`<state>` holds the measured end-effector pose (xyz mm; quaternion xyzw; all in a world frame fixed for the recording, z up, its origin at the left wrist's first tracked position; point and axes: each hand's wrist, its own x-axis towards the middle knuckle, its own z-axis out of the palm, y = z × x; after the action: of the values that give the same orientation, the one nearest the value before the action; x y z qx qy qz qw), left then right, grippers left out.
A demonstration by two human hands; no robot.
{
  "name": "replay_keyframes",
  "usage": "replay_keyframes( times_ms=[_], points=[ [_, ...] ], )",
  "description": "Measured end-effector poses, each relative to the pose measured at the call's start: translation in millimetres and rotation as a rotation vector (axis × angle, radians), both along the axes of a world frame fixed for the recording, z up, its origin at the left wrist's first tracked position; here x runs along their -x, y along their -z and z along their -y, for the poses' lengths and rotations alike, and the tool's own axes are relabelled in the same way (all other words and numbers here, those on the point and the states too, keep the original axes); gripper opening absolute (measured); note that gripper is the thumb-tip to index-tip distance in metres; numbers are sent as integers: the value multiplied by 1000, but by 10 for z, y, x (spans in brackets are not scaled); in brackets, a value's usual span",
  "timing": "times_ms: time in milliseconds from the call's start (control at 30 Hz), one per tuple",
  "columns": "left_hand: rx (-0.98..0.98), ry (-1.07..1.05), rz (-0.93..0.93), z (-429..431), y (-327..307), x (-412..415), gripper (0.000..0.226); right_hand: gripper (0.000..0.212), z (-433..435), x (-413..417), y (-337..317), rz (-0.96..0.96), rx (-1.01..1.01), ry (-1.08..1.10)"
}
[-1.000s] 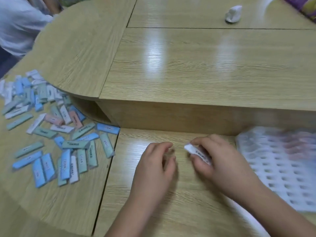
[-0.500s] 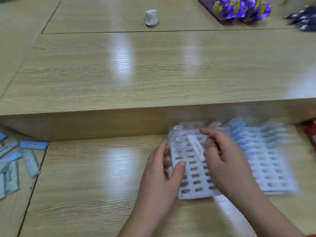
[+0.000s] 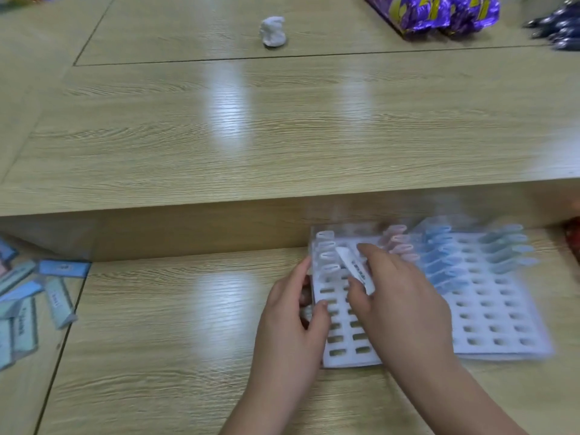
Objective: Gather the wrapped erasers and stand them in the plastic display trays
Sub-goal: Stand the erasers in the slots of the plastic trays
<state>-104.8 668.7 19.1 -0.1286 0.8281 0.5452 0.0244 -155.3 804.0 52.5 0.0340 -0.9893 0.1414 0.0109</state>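
Head view showed the job partly done. At the left edge of the lower tabletop (image 3: 175, 346) a heap of loose erasers (image 3: 28, 296), blue, green and white, lay flat and well apart from both hands, all yet to be gathered.

Further right, the left hand (image 3: 292, 324) gripped the left edge of the plastic tray (image 3: 340, 359), its thumb laid on top and its fingers curled along the side, apparently to steady it. Along that same edge, at the tray's back left corner, a short column of white erasers (image 3: 326, 252) stood in their slots.

Just beside that column the right hand (image 3: 405, 306) pinched one white eraser (image 3: 354, 266) between thumb and fingertips. It was tilted, its top end leaning toward the back left corner, and it hung just above the open slots; whether its lower end had entered one could not be told, since the thumb hid it.

Past the right hand, pink erasers (image 3: 400, 243), blue erasers (image 3: 439, 259) and green erasers (image 3: 508, 249) stood in short columns along the back edge. Most slots toward the front edge were bare, so by this showing far more remained than had been done. Blur hid whether one tray or two lay there.
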Motion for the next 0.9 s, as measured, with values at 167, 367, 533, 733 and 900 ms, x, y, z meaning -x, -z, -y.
replay_keyframes(
  times_ms=[167, 367, 533, 733, 900],
  points=[
    [-18, 43, 10, 58, 16, 29, 58, 56, -120, -55, -168, 180, 407, 73],
    [-45, 58, 12, 78, 21, 39, 57, 47, -212, -12, -222, 166, 696, 33],
    [-94, 60, 11, 87, 39, 22, 54, 21, -166, 5, -188, 38, 898, 24],
    [-106, 58, -17, 138, 46, -1, 52, 11, -63, -6, -51, -111, 772, -115],
    [-111, 46, -21, 148, 85, -14, 52, 21, -90, -13, 40, -155, 739, -214]
  ],
)
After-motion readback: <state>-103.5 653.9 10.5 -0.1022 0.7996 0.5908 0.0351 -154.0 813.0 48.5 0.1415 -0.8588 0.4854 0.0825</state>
